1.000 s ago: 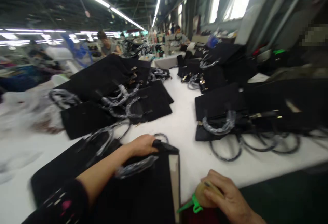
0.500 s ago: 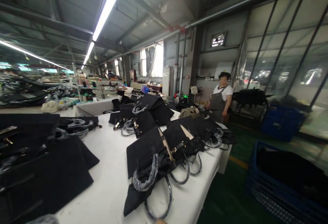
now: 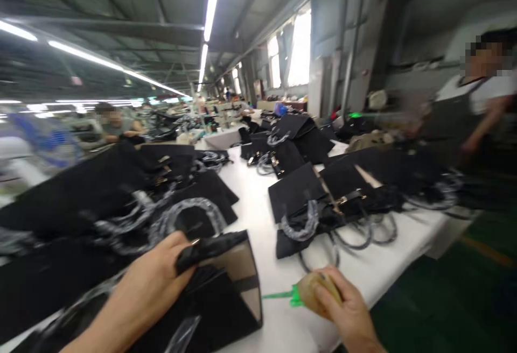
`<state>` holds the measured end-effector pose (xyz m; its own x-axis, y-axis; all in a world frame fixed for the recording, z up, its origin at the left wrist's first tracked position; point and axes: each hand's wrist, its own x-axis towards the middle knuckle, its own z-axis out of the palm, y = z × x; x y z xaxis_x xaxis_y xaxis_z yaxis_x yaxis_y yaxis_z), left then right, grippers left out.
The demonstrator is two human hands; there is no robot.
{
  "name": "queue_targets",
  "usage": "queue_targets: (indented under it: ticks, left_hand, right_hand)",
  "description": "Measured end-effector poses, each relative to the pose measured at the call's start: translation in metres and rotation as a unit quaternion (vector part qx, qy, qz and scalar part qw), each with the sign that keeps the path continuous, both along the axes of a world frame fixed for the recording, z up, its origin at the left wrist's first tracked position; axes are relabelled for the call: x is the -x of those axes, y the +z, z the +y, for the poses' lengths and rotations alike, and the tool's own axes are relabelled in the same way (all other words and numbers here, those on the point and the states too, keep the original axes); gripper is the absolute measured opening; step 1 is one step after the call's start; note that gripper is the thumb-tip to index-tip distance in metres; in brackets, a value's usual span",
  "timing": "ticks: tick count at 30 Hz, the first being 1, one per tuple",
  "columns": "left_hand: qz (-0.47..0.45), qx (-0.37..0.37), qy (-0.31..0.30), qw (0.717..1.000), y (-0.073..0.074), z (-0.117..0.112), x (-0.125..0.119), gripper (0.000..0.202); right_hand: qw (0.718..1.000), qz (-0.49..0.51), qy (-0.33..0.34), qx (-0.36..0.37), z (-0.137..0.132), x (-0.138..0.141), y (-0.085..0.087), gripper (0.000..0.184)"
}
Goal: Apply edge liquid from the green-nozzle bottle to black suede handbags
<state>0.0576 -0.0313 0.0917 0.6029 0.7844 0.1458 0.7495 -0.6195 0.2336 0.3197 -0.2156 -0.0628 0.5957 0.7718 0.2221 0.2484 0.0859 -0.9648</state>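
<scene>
My left hand (image 3: 151, 283) is closed on the top edge of a black handbag (image 3: 220, 302) lying on the white table (image 3: 258, 218) in front of me. The bag's mouth gapes and shows a tan lining. My right hand (image 3: 343, 307) is wrapped round a tan rounded tool (image 3: 317, 288) with a green tip that points left over the table's near edge. Wrapped bag handles (image 3: 181, 216) lie just beyond my left hand.
Piles of black handbags (image 3: 331, 197) with plastic-wrapped handles cover the table to the left, centre and right. A person in a grey apron (image 3: 468, 111) stands at the far right. Another person (image 3: 115, 124) sits at the left. Green floor (image 3: 452, 299) lies to the right.
The camera looked up and right at the hall, then swung back down. Both hands are in view again, with the left holding the bag's top and the right holding the tool.
</scene>
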Motion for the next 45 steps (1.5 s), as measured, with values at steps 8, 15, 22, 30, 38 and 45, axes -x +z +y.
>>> queue_targets:
  ticks: [8, 15, 22, 30, 38, 45]
  left_hand:
    - [0.061, -0.019, 0.031, 0.997, 0.007, -0.017, -0.002, 0.017]
    - [0.056, -0.044, 0.01, 0.997, 0.0, -0.01, 0.001, 0.018]
    - [0.042, -0.043, -0.06, 0.996, 0.012, 0.006, 0.016, 0.019]
    - [0.1, -0.071, -0.043, 0.991, 0.005, 0.029, -0.002, 0.013]
    - [0.098, -0.065, -0.084, 0.99, 0.001, 0.042, -0.008, 0.017]
    - [0.1, -0.051, -0.145, 0.983, 0.008, 0.053, -0.002, 0.023]
  right_hand:
    - [0.99, -0.134, 0.041, -0.006, 0.03, -0.018, -0.006, 0.024]
    - [0.968, -0.235, 0.087, -0.02, 0.059, -0.021, -0.014, 0.023]
    - [0.955, -0.265, 0.13, -0.029, 0.055, -0.016, -0.017, 0.02]
    - [0.954, -0.283, 0.085, -0.049, 0.048, -0.015, -0.017, 0.022]
    - [0.945, -0.307, 0.087, -0.072, 0.06, -0.014, -0.012, 0.023]
    - [0.935, -0.326, 0.111, -0.083, 0.061, -0.019, -0.007, 0.021]
